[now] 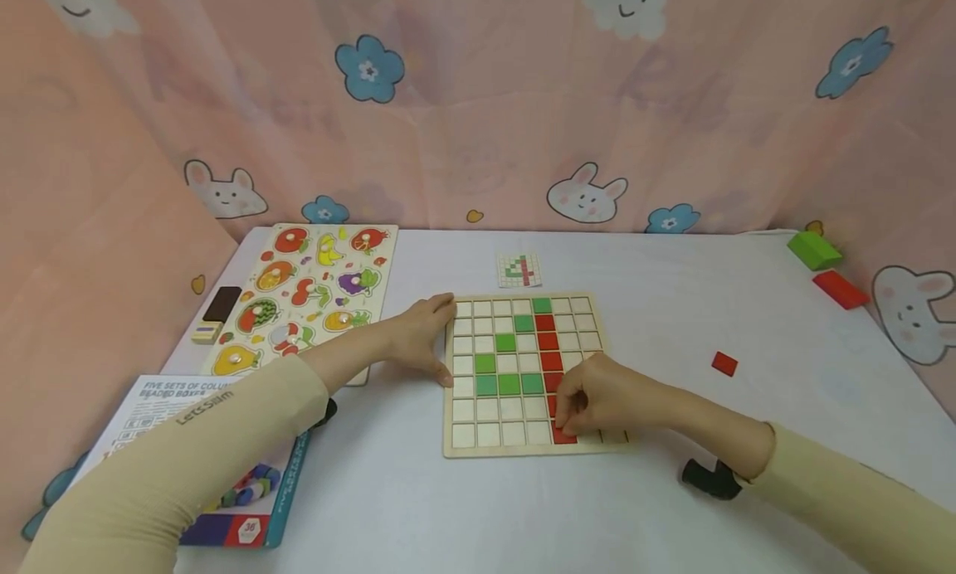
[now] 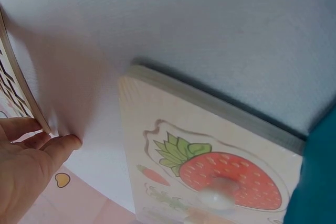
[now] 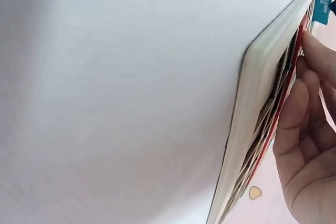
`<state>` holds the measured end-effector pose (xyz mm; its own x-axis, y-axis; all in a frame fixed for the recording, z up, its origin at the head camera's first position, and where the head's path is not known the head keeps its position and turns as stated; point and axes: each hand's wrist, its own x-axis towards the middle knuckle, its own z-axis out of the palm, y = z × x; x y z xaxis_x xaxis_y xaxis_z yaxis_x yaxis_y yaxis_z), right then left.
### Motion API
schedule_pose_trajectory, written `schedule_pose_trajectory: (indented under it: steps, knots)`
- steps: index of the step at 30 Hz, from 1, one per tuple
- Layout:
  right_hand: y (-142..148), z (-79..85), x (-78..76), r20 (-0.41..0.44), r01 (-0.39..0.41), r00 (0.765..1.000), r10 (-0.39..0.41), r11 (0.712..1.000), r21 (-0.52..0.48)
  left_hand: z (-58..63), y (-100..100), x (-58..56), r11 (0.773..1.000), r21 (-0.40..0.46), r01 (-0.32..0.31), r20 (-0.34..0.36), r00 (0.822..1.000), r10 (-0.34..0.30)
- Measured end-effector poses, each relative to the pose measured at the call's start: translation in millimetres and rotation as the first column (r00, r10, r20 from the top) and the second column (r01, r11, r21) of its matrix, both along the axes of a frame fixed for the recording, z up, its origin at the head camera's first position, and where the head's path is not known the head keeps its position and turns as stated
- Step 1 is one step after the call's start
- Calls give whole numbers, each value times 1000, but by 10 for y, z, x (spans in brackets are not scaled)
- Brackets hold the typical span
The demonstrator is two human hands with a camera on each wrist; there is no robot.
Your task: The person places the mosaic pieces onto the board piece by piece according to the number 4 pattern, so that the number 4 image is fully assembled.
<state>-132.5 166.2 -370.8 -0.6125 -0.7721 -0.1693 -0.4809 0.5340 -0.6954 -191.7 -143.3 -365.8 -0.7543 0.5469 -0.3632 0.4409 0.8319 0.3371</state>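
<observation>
A wooden grid board (image 1: pixel 465 410) lies flat on the white table, with green tiles (image 1: pixel 509 384) and a column of red tiles (image 1: pixel 548 341) in its cells. My right hand (image 1: pixel 597 396) pinches a red tile (image 1: pixel 565 435) at the column's lower end, in the board's bottom row. The right wrist view has the fingertips at a red tile (image 3: pixel 303 27) by the board's rim. At the board's left edge rests my left hand (image 1: pixel 418 338), fingers at the upper corner and thumb lower down. The left wrist view shows that hand (image 2: pixel 31 163) touching the rim.
Behind the board lies a small pattern card (image 1: pixel 519 270). One loose red tile (image 1: pixel 724 363) is to the right, with green (image 1: pixel 814 250) and red blocks (image 1: pixel 840 289) farther back. On the left are a fruit puzzle board (image 1: pixel 299 263), a book-like box (image 1: pixel 254 532) and a dark block (image 1: pixel 221 304).
</observation>
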Motion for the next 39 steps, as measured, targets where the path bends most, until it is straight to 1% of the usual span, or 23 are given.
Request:
schedule_pose_trajectory:
  steps: [3,6,8,11,13,15,17,19,23,25,27,28,30,32,35,39]
  knots:
    - [98,37,-45,1,34,999,-35,999,25,0,-4,0,1000,1,-2,3,1000,2]
    - [316,119,-176,-44,118,992,-116,992,47,-1,-5,1,1000,3,-4,3,1000,4]
    - [525,168,-301,-102,178,980,-173,983,49,-2,-4,0,1000,2,-5,3,1000,5]
    - [885,220,-484,-176,268,952,-251,960,79,4,-2,6,1000,1,-7,3,1000,7]
    - [1121,229,-578,-200,314,936,-288,943,113,8,-2,9,1000,1,-7,3,1000,7]
    - [1338,227,-644,-186,346,930,-317,927,147,14,-3,10,1000,3,-9,5,1000,9]
    - [1536,211,-687,-153,352,932,-329,921,166,16,-3,8,1000,5,-9,5,1000,9]
    - [1711,190,-710,-91,336,942,-324,924,183,18,-1,6,1000,6,-9,7,1000,9]
    - [1971,150,-727,68,267,956,-285,943,197,20,4,4,1000,8,-7,6,1000,7]
    - [2051,126,-719,133,239,955,-265,953,188,17,6,1,1000,7,-8,6,1000,8]
    - [2097,98,-706,170,220,953,-249,960,175,14,7,0,1000,5,-10,8,1000,10]
    - [2109,83,-696,173,219,953,-248,961,171,11,6,-2,1000,5,-11,8,1000,11]
    - [2120,60,-677,155,227,955,-254,958,173,10,5,-4,1000,4,-11,8,1000,11]
    - [2109,45,-665,114,243,957,-266,952,187,13,5,-4,1000,5,-11,8,1000,11]
    - [2082,42,-660,44,277,955,-295,932,236,16,6,-1,1000,3,-12,7,1000,11]
    - [2017,45,-684,-19,322,943,-332,897,303,19,13,5,1000,-3,-13,7,1000,13]
